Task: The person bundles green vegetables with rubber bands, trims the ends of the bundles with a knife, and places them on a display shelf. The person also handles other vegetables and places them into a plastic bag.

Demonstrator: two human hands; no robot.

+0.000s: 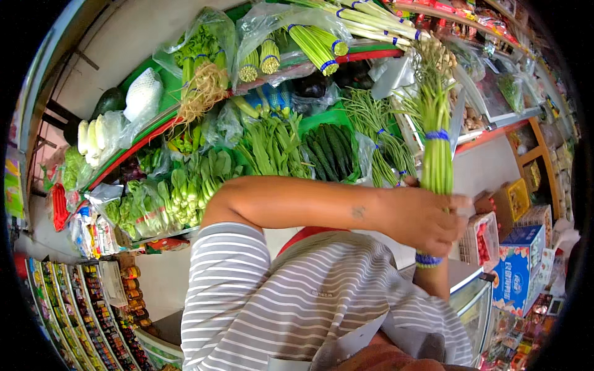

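My left hand (424, 222) reaches across from the left, its back towards me, over the lower end of an upright bunch of green leafy stems (436, 162). Its fingers are curled and partly blurred; what they grip is hidden. Behind it is my right hand (410, 182), mostly covered, around the lower stems, with fingertips beside them. A blue tie (436, 135) circles the bunch midway, below its frilly tops. Several dark blue bands (428, 259) sit around my right wrist, close under the left fingers.
Ahead, a stepped produce display holds cucumbers (328, 150), long beans (383, 139), leafy greens (274, 143) and bundled stalks (315, 48). At the right stand a blue printed carton (519, 273), a crate (478, 236) and a glass-sided case (473, 301). Bottles and packets line shelves (79, 315) at lower left.
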